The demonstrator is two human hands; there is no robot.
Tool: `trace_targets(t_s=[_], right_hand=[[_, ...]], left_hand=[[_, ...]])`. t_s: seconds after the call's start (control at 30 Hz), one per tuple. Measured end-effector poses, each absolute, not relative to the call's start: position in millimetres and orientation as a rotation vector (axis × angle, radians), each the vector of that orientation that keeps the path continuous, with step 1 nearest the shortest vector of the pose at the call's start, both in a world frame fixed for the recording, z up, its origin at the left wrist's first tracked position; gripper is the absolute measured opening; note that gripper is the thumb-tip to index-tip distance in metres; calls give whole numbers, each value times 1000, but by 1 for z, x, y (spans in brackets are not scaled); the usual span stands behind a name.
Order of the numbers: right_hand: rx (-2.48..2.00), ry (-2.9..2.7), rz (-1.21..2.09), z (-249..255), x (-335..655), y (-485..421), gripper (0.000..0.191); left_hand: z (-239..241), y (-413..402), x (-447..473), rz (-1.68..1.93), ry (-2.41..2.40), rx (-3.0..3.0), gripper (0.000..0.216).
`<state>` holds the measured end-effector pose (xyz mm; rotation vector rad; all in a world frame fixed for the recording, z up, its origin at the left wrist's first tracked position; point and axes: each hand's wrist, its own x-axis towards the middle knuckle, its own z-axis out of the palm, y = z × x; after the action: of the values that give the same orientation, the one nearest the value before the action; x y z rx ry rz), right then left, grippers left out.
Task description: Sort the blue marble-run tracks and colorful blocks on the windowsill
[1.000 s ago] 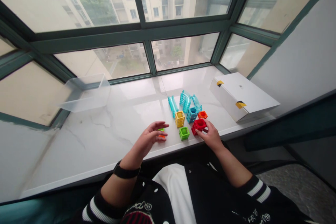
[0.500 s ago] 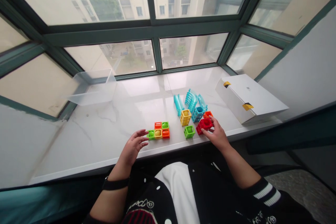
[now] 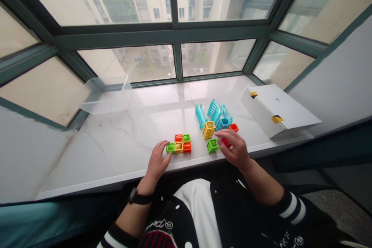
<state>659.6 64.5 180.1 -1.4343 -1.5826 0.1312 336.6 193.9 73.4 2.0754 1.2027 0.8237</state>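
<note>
My left hand (image 3: pixel 159 159) is at the left end of a flat group of joined toy blocks, thumb and forefinger on either side of its green block (image 3: pixel 170 147). The group also has a yellow block (image 3: pixel 178 147) and orange and green ones. My right hand (image 3: pixel 235 150) hovers with fingers apart and nothing seen in them. It partly hides a red block (image 3: pixel 226 142). A loose green block (image 3: pixel 212 146) sits just left of its fingertips, with a taller yellow block piece (image 3: pixel 208 130) behind.
Behind stand translucent blue track pieces (image 3: pixel 215 111), a blue block (image 3: pixel 223 124) and an orange block (image 3: pixel 233 127). A clear plastic bin (image 3: pixel 110 107) is at the back left of the marble sill. A white box (image 3: pixel 279 108) with yellow-black tabs lies at right.
My right hand has let go of the red block and moved left toward the loose green one. My left thumb and forefinger have closed in around the joined group's end block.
</note>
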Motion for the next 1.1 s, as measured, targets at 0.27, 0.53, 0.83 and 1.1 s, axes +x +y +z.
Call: trace_targets(t_s=[0.27,0.53,0.83,1.1], right_hand=[[-1700,-2216,498,134,572,122,53],[-1811,-2416,493,94,550,150,76],[-1812,-2447,495,88,552,148,82],[-1813,-2428,525,88,551,149,83]], left_hand=[[47,202,335,645,1191,2198,53],[49,206,332,640,1212,2138,45],[36,209,330,695,1247,2055,45],[46,205,313,687,1342,1941,51]])
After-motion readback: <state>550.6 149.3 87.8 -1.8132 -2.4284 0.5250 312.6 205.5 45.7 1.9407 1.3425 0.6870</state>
